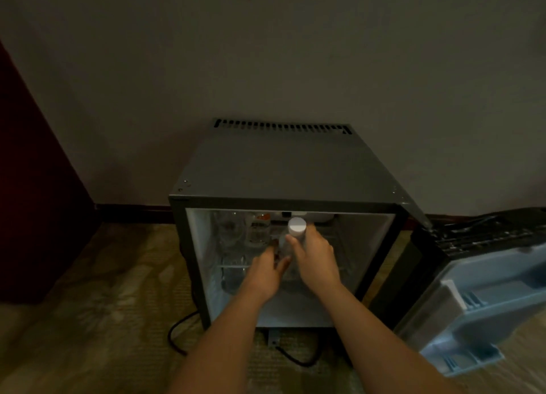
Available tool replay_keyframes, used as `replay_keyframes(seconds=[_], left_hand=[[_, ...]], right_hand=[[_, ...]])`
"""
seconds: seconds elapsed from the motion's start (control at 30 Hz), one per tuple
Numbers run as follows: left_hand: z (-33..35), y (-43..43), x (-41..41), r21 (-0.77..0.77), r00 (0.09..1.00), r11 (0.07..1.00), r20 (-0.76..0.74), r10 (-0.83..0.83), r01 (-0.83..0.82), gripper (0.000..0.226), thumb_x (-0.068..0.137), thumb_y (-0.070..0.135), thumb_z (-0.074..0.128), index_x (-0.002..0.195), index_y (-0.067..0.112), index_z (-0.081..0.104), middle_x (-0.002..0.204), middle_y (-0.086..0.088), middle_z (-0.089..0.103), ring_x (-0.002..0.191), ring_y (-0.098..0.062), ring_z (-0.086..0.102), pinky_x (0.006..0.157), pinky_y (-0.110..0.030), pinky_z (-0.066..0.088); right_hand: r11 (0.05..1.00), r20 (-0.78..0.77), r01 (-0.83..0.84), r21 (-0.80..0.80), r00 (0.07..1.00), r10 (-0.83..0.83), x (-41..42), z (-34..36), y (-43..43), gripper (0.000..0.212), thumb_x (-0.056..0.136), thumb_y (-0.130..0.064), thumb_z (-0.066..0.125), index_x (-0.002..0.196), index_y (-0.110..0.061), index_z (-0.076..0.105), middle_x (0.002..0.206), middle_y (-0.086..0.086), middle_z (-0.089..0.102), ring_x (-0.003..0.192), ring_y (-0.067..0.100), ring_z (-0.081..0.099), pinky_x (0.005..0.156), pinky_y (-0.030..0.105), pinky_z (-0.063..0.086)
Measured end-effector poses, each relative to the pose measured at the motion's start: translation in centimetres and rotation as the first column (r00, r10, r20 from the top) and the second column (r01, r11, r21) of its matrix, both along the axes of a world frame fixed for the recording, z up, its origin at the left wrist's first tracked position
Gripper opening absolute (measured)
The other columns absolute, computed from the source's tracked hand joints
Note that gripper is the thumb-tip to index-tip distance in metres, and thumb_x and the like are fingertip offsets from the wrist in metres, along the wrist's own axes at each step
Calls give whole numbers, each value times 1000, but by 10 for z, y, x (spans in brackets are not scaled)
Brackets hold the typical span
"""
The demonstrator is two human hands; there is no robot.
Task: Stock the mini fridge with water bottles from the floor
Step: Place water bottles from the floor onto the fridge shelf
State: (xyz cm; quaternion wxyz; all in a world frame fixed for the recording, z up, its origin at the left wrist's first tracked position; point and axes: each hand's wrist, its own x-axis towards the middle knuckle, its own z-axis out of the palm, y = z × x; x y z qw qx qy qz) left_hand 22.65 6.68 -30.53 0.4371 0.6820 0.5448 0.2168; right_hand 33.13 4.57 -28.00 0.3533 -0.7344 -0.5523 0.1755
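Judging from how things lie, the task is taken to be somewhere in its middle. The mini fridge (283, 169) is seen at the centre of the frame with its door (484, 299) swung wide to the lower right, so the opening step is counted as done. A water bottle (296, 229) with a white cap is held upright in the mouth of the cabinet, at the centre of the opening and level with the upper shelf. It is gripped just below the cap by the right hand (316, 260), whose fingers are wrapped round the neck. The left hand (266, 271) is stretched out just beside the bottle's lower body with fairly straight fingers and nothing is held in it; whether the bottle is touched by it cannot be told.

Clear containers (236, 234) are seen at the left inside the fridge, on the upper shelf and below it, too blurred to be named with certainty; if they are bottles, part of the stocking has been done. The held bottle is not yet set down. No bottles are seen on the carpet (103, 275), so how many are left cannot be judged.
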Motion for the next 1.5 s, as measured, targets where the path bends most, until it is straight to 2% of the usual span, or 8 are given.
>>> replay_keyframes(seconds=[0.23,0.33,0.43,0.67,0.93,1.2,1.37,1.5], left_hand=[[-7,21,8,-19,996,996,42,83,-82,34,97,25,44,131,25,48,125,-7,60,117,-21,56,103,-37,44],[-9,29,12,-47,991,992,65,119,-116,38,98,28,41,136,26,42,132,-8,56,121,-25,52,105,-35,40],[-16,34,12,-74,988,989,79,134,-128,36,99,28,40,133,24,47,132,-9,55,122,-27,52,107,-37,39],[-27,46,14,-90,983,983,78,165,-158,36,98,18,41,133,19,49,134,-7,54,124,-26,51,110,-40,38],[-29,50,16,-113,981,977,45,189,-183,33,98,21,39,129,18,51,128,-12,57,116,-27,54,103,-36,42],[-24,52,19,-55,977,978,55,204,-202,34,97,8,40,127,14,54,131,-10,57,120,-24,53,101,-26,38],[-15,41,16,-34,986,986,19,167,-166,34,99,14,38,130,13,51,132,-12,55,121,-26,51,99,-27,38],[-12,28,3,-68,992,993,-81,93,-99,29,95,8,41,116,-2,59,121,-21,60,113,-32,55,94,-31,42]], right_hand=[[998,-165,59,36,985,-52,-1,-16,28,33,93,-27,53,121,-9,51,112,11,66,104,23,64,88,40,54],[997,-299,64,50,953,-47,1,-17,36,24,92,-26,56,108,-9,53,105,12,64,98,24,63,83,32,52],[1000,-397,17,13,918,-10,2,-22,40,27,91,-20,59,115,-12,51,111,6,59,103,17,56,87,27,45],[996,-389,24,-89,920,-57,5,-31,55,29,92,-25,56,116,-10,52,118,12,61,110,26,58,97,37,47],[997,-361,45,-55,931,-62,4,-42,63,33,94,-25,52,121,-7,48,102,2,52,94,15,50,82,24,37],[995,-379,87,-42,920,-96,2,-53,75,35,94,-12,51,128,-3,44,126,17,55,119,28,52,86,19,33],[996,-441,-5,-89,897,-35,2,-55,61,65,95,-8,49,150,-16,15,149,9,34,135,24,38,112,35,33],[994,-388,-60,-95,921,18,2,-53,45,63,95,-5,47,150,-18,19,150,6,35,136,23,37,115,32,29]])
